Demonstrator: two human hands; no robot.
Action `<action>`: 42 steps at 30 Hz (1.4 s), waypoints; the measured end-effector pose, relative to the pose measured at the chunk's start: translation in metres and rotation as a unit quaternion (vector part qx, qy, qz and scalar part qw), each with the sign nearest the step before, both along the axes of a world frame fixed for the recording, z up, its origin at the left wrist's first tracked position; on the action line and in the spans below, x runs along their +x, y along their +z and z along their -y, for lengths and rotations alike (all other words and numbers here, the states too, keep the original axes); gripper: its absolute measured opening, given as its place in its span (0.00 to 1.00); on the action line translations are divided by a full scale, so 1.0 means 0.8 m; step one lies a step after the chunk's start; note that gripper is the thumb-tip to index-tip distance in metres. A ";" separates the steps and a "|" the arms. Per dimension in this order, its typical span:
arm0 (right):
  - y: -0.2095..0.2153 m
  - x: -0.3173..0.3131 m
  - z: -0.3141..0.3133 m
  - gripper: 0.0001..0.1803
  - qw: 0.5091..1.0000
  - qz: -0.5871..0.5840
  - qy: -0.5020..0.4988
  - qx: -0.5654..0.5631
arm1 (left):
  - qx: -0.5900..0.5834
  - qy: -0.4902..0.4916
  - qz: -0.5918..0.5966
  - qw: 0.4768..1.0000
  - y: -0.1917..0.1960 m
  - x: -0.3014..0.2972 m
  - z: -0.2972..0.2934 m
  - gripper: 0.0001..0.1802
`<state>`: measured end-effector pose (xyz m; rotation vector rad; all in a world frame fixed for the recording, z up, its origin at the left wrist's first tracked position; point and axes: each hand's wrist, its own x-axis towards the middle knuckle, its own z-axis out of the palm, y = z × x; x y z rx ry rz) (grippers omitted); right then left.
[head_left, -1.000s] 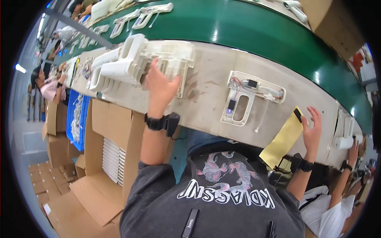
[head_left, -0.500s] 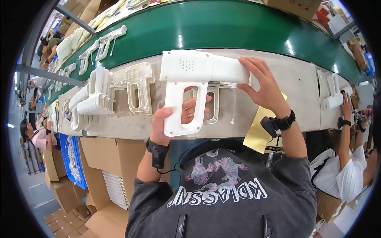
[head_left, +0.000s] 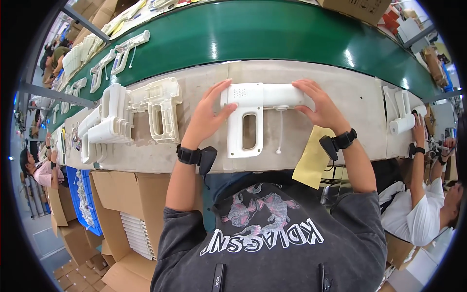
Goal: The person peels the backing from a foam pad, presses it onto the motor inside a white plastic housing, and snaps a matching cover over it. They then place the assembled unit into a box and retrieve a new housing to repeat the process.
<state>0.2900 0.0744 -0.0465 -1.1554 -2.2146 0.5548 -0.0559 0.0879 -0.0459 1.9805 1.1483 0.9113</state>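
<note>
A white gun-shaped plastic housing with a looped handle lies on the worktable in front of me, its barrel to the right. My left hand grips its left end, thumb on the near side and fingers along the top edge. At the barrel's right end, my right hand holds it between thumb and fingers. Below the barrel hangs a thin white cord with a small knob at its end. To the left lie an open half-shell with ribs showing and a row of nested white shells.
Beyond the worktable runs a green conveyor belt carrying gun-shaped pieces at the left. Yellow paper hangs over the near edge. Cardboard boxes and a blue crate stand lower left. Co-workers sit at both sides.
The housing has come down onto the worktable over the other half. My left hand has moved out from the handle to its upper left end; my right hand stays on the barrel.
</note>
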 end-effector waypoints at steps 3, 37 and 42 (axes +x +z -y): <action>-0.004 -0.001 -0.003 0.37 1.000 0.009 -0.004 -0.002 | 0.001 -0.004 -0.012 1.000 -0.008 0.005 -0.003 0.28; 0.032 0.150 0.096 0.27 0.803 -0.485 -0.277 -0.206 | -0.113 -0.026 0.218 0.969 0.048 0.053 0.026 0.27; 0.007 0.297 0.138 0.24 0.689 -0.583 -0.430 -0.024 | -0.188 -0.020 0.198 0.962 0.038 0.035 0.049 0.23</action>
